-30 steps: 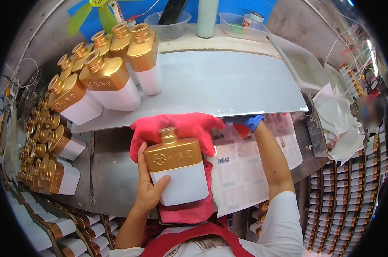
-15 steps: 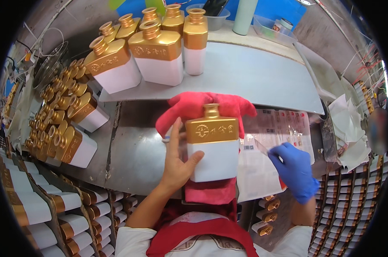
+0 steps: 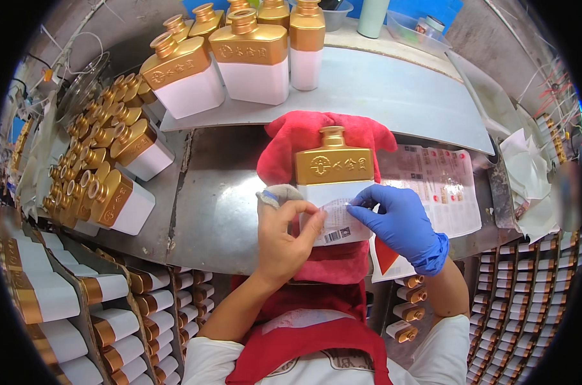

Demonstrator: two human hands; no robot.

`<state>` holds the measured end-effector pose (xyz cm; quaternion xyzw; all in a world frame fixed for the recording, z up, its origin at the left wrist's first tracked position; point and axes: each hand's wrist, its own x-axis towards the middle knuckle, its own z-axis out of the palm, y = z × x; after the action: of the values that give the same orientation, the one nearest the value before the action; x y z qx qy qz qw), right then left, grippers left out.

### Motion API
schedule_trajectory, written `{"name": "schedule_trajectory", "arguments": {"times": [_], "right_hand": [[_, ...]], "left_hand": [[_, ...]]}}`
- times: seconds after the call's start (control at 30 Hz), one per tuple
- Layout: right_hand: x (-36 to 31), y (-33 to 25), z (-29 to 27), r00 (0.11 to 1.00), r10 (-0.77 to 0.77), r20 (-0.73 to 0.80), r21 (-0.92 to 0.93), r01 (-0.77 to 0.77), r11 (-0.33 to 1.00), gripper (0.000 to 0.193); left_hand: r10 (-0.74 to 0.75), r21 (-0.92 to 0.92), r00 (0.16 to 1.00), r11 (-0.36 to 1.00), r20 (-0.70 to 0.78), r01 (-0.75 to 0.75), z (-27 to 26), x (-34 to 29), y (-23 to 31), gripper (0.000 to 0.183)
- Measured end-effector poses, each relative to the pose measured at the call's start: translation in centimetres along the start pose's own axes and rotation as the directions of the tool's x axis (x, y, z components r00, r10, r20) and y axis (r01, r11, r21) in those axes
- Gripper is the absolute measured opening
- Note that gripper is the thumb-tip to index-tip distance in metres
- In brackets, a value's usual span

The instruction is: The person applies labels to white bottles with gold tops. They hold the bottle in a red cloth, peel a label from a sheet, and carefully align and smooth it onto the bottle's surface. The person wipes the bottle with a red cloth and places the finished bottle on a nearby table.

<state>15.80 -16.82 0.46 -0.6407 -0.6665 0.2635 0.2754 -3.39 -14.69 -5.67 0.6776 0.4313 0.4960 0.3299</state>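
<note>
A gold-and-white flat bottle (image 3: 334, 165) lies back on a red cloth (image 3: 326, 271) in front of me, its neck pointing away. Over its white lower half is a see-through label (image 3: 334, 224) with small print and a barcode. My bare left hand (image 3: 283, 242) pinches the label's left edge between thumb and finger; another finger wears a pale wrap with a blue band. At the label's upper right edge, my right hand (image 3: 401, 223), in a blue glove, pinches it too. Whether the label touches the bottle, I cannot tell.
Printed label sheets (image 3: 448, 192) lie to the right of the cloth. Several similar bottles (image 3: 252, 70) stand on a raised grey board (image 3: 393, 96) behind. More bottles (image 3: 121, 199) crowd the left side, and racks of them (image 3: 522, 301) flank me. Crumpled white paper (image 3: 527, 179) sits far right.
My right hand has come left from the label sheets to the bottle with a label. My left hand has moved from the bottle's side to the label's left edge. The view has shifted slightly.
</note>
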Motion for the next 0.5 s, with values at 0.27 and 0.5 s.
{"name": "schedule_trajectory", "arguments": {"times": [0.27,0.5], "right_hand": [[-0.2,0.4,0.0,0.996,0.073,-0.051,-0.052,-0.076,0.996,0.017],[-0.2,0.9,0.3,0.994,0.053,-0.095,-0.037,-0.056,0.998,0.019]], "left_hand": [[0.047,0.071,0.997,0.997,-0.06,-0.043,0.3,1.4,0.4,0.011],[-0.152,-0.18,0.988,0.972,0.001,0.15,0.5,0.9,-1.5,0.044]]}}
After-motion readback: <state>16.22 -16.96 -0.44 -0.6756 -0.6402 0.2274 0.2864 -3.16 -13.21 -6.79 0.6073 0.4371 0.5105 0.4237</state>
